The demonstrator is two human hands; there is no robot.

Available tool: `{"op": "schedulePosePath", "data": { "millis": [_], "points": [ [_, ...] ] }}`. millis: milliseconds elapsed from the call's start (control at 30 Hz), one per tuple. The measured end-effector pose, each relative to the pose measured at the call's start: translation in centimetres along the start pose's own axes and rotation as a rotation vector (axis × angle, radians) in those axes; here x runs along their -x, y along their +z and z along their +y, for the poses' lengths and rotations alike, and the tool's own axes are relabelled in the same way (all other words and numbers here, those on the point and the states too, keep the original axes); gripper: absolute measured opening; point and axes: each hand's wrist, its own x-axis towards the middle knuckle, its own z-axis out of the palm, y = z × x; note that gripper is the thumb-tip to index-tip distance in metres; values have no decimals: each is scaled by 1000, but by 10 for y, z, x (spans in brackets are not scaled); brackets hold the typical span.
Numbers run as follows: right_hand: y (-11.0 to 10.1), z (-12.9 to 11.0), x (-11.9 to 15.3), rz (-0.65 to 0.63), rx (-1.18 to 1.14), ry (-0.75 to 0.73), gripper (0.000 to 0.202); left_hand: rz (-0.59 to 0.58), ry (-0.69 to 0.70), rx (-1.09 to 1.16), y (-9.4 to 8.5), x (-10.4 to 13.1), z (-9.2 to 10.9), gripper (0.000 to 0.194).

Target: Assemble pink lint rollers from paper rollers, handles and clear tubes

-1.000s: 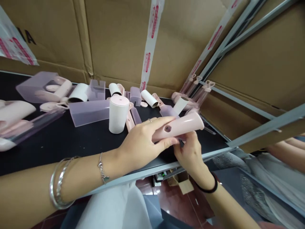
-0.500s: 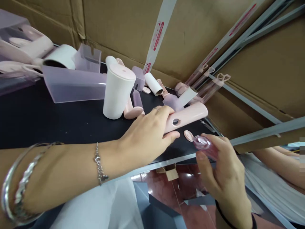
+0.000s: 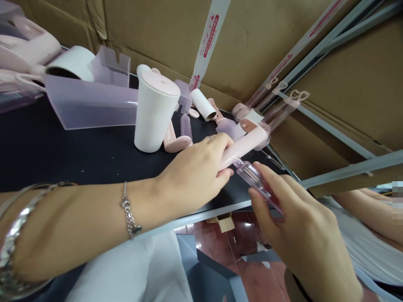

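A pale pink plastic piece [image 3: 247,147], long and smooth with a rounded end, is gripped by my left hand [image 3: 201,167] above the dark tabletop. In my right hand [image 3: 292,214] is a clear pinkish plastic handle [image 3: 255,178], held between thumb and fingers. Its narrow tip meets the lower side of the pink piece; how far it goes in is hidden. Just left of my left hand stands a white cylinder [image 3: 154,113] with a pink lid. Beside that lies an L-shaped pink part [image 3: 176,142].
A translucent lilac tray [image 3: 94,105] and more pink parts [image 3: 34,50] lie at the left. Behind my hands is a small white tube [image 3: 203,105]. Cardboard [image 3: 151,37] walls the back, and a metal frame [image 3: 352,165] runs along the right. Another person's arm [image 3: 368,214] shows at right.
My right hand has brought the clear handle up and left, against the pink piece. The pink piece has turned in my left hand, so its hole no longer shows.
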Motion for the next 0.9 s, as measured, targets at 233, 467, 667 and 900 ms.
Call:
{"op": "schedulePosePath", "data": {
  "millis": [233,467,667,900],
  "points": [
    [-10,-4,-5,-75,18,-5,38,-24,13,52,-3,-2,-2,20],
    [6,9,-4,-57,-99,25,35,-5,-127,242,-1,-5,0,19],
    [37,31,-5,143,-257,101,33,-41,-154,546,5,-5,-6,24],
    [45,34,-11,95,-253,94,35,-125,-255,798,1,-10,-1,32]
  ]
}}
